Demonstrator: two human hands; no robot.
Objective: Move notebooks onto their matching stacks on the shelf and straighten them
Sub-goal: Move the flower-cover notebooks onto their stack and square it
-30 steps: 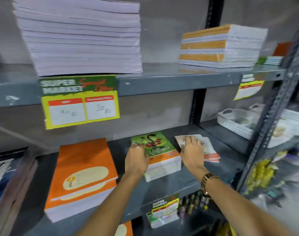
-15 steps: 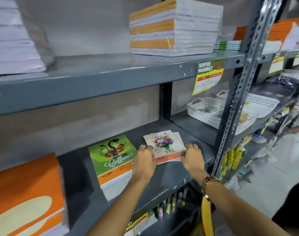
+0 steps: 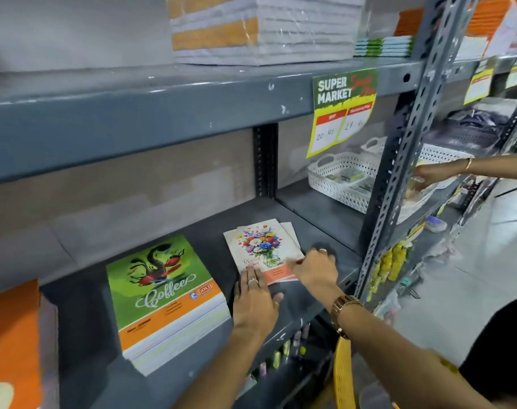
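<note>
A thin pile of flower-cover notebooks point(image 3: 261, 246) lies fanned on the grey middle shelf point(image 3: 307, 208). My left hand point(image 3: 254, 305) rests flat at the pile's near left corner, fingertips on the cover. My right hand point(image 3: 316, 268) pinches the pile's near right edge, fingers curled. Left of them stands a thick stack of green "Coffee" notebooks point(image 3: 163, 290), squared up. An orange-cover stack point(image 3: 12, 343) sits at the far left.
The upper shelf carries wrapped orange-and-white stacks point(image 3: 260, 28) and thin green notebooks point(image 3: 384, 45). A white basket point(image 3: 345, 181) stands at the right behind the perforated upright post point(image 3: 398, 160). Another person's hand point(image 3: 428, 172) reaches in at the right.
Both hands left the green Coffee stack and went right to the flower notebooks. My left hand slid down to the pile's near corner. The view panned right and closer.
</note>
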